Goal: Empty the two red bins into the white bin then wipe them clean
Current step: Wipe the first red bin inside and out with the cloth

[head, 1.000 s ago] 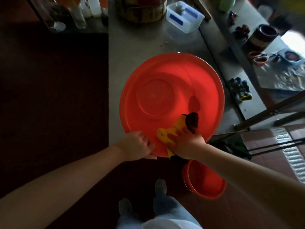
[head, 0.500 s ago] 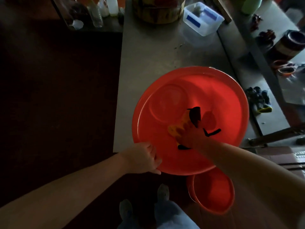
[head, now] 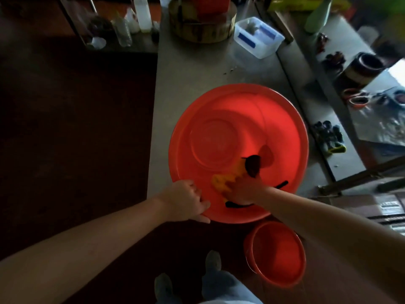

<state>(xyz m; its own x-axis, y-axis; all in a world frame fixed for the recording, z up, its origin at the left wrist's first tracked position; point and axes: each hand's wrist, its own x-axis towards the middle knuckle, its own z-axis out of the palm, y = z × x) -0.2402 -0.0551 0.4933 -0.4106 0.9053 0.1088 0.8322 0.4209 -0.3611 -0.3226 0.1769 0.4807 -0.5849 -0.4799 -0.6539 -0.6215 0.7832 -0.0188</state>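
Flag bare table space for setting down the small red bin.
Best patch: bare steel table between the large red bin and the wooden block and clear box. A narrow strip runs along the bin's left side. Near edge is taken: left hand grips the rim, right hand holds the yellow cloth inside. Side ledge with gloves is cluttered.

Glossy red plastic bin [head: 230,119], matt grey table [head: 186,71], yellow cloth [head: 221,181]

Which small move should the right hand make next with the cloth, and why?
Probably sweep the yellow cloth toward the far side of the big red bin: the right hand holds it near the closest wall, while the left hand holds the rim.
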